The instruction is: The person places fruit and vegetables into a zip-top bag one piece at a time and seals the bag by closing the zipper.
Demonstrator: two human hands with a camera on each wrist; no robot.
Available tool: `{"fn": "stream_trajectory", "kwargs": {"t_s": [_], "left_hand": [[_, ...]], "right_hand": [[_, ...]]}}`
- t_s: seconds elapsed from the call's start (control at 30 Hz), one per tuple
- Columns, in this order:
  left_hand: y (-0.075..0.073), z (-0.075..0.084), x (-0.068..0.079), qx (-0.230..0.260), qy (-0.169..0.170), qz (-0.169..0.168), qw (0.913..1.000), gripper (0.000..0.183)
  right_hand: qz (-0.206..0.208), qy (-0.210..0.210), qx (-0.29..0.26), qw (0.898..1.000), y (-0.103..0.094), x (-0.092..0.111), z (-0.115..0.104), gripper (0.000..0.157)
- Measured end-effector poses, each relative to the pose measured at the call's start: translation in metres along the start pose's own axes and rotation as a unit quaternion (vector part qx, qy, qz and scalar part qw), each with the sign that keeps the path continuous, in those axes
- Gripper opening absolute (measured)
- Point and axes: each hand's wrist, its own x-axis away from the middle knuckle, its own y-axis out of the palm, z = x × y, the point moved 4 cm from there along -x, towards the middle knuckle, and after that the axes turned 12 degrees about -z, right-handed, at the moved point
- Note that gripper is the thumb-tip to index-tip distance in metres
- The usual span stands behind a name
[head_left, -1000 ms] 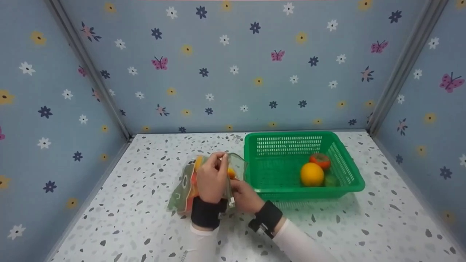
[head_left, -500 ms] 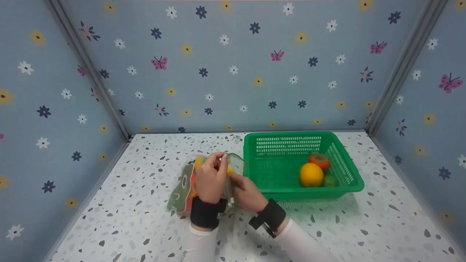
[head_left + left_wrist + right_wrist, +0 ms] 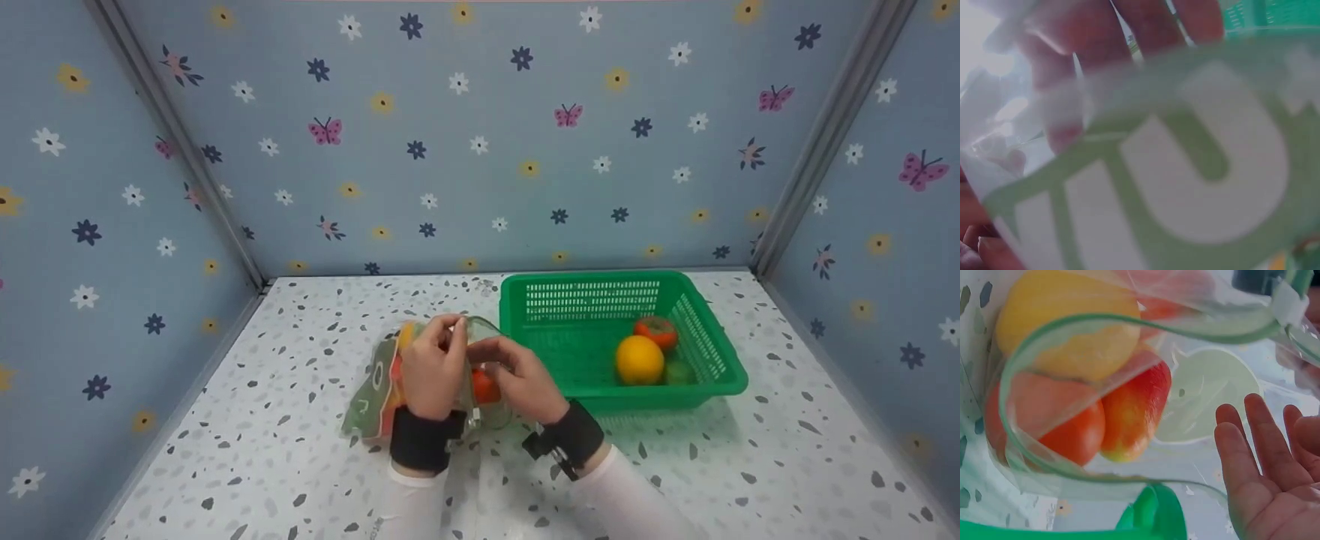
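Observation:
A clear zip bag with a green printed front [image 3: 371, 401] lies on the table at centre left, its mouth facing right. My left hand [image 3: 435, 367] grips the mouth's edge; in the left wrist view its fingers show blurred through the film. The right wrist view looks into the gaping mouth: a large yellow fruit [image 3: 1067, 309], a round orange-red fruit [image 3: 1072, 433] and a red-and-yellow fruit [image 3: 1137, 405] sit inside. My right hand [image 3: 529, 382] is at the mouth, fingers apart and holding nothing. A white zip slider [image 3: 1289, 304] sits on the green seam.
A green plastic basket [image 3: 517, 300] stands right of the bag, close to my right hand. In its right end are an orange [image 3: 640, 360], a persimmon [image 3: 656, 331] and a green fruit [image 3: 679, 373]. Flower-patterned walls [image 3: 480, 135] enclose the speckled table [image 3: 315, 307].
My right hand has moved up and slightly right along the bag's mouth, its fingers spreading. The orange-red fruit now shows at the opening. My left hand keeps its grip.

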Motion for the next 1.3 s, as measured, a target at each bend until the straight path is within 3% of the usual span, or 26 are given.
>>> {"fn": "stream_trajectory", "kwargs": {"t_s": [0.17,0.47,0.57,0.73,0.83,1.0,1.13,1.2,1.3], "left_hand": [[0.0,0.0,0.0,0.005,0.004,0.003,1.0,0.015],[0.0,0.0,0.0,0.018,-0.002,-0.004,0.9998,0.014],[0.001,-0.001,0.0,0.027,-0.004,-0.009,0.9996,0.015],[0.0,-0.001,0.0,0.024,-0.005,-0.009,0.9997,0.015],[0.0,0.0,0.0,0.022,-0.004,-0.006,0.9997,0.015],[0.0,0.0,-0.001,0.029,-0.004,-0.008,0.9995,0.015],[0.0,-0.001,-0.001,0.029,-0.002,-0.009,0.9995,0.015],[0.0,0.0,0.0,0.026,0.0,-0.007,0.9996,0.015],[0.0,0.001,0.0,0.022,0.003,-0.004,0.9997,0.014]], "right_hand": [[0.028,-0.013,-0.004,1.0,-0.017,0.004,-0.006,0.023],[0.146,-0.014,-0.017,0.989,-0.069,0.017,-0.017,0.022],[0.166,-0.011,-0.007,0.986,-0.088,0.02,-0.017,0.022],[0.174,0.028,0.054,0.983,-0.121,0.024,-0.014,0.026],[0.154,0.086,0.123,0.977,-0.142,0.026,-0.011,0.031],[0.09,0.197,0.231,0.949,-0.171,0.026,0.001,0.038],[0.038,0.253,0.297,0.92,-0.184,0.026,0.016,0.041],[0.008,0.276,0.336,0.901,-0.188,0.027,0.023,0.042],[-0.046,0.325,0.403,0.854,-0.191,0.031,0.034,0.044]]}}
